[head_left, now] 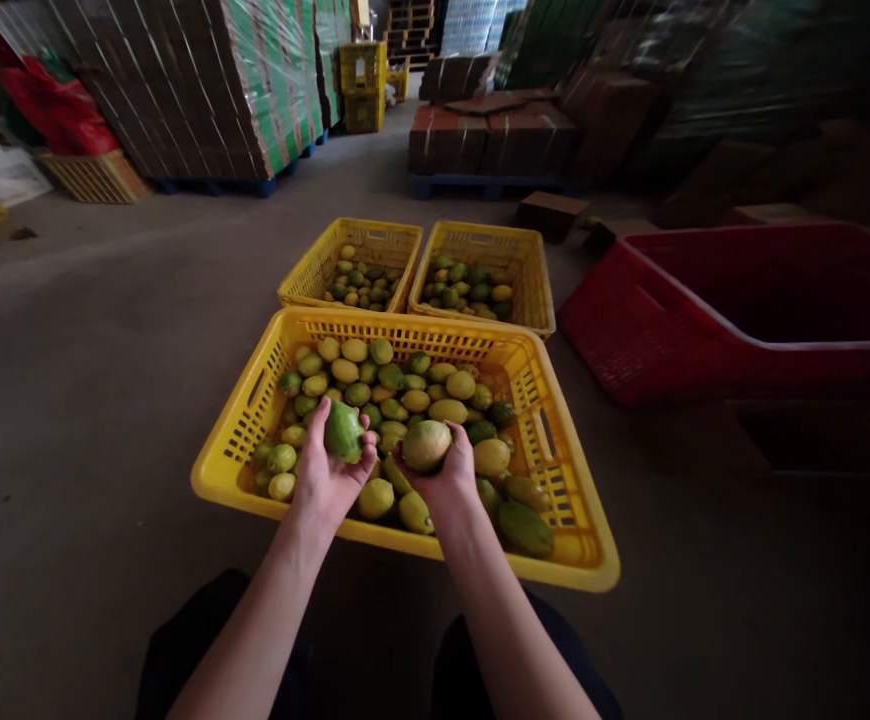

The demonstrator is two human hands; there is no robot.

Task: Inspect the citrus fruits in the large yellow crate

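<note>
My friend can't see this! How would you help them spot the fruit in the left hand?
Find the yellow crate nearest the person, with two yellow crates beyond it. Over its pile of fruit, look for the person's left hand. The held fruit there is bright green, unlike the duller, yellowish fruit in the right hand.
</note>
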